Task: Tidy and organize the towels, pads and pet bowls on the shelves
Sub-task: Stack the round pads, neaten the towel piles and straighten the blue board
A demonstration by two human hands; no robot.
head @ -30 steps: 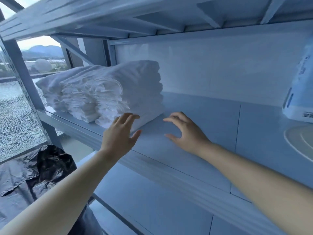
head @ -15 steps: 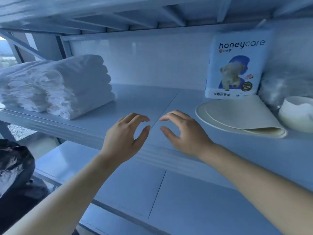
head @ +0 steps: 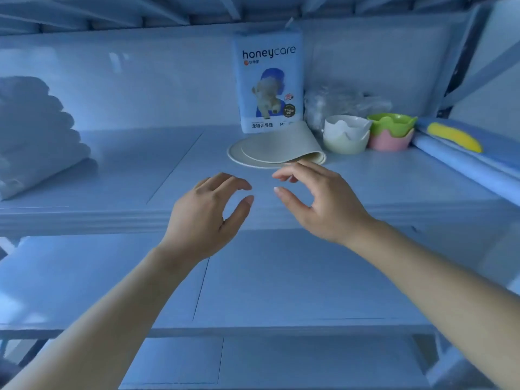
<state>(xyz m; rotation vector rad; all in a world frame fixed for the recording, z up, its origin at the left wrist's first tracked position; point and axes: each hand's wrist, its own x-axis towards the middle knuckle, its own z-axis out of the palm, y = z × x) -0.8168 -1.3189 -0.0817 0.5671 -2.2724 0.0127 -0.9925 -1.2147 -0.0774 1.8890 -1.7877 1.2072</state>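
Fingers of L hand are loosely curved, thumb apart, gripping nothing. R hand is the same: fingers bent, thumb spread, empty. Both hover over the front of the upper shelf, near each other, not touching. R fingertips sit just beside the front edge of the round cream mats; can't tell if there's contact.

Mats: two discs, the top one folded over w/ its rolled edge toward the R hand. Behind them the honeycare pad pack stands upright, base at or on the mats' rear edge, can't tell which. Right of the mats are nested white bowls, then a green bowl sitting in a pink bowl. A crinkled clear bag is behind them, a blue roll w/ yellow patch far right. Folded white towels are stacked far left, well apart from the hands.

Risks, prob.:
- If the mats get pulled fwd and the pack does rest on them, the pack tips onto the hands or bowls.
- The fold may spring open if lifted by one edge and swipe the white bowls just beside it.
- The bowls nest loosely on wavy rims, so a nudge from the R wrist could slide a top one off.
- Pinching only the top disc may leave the lower one behind, or drag it off the front lip.
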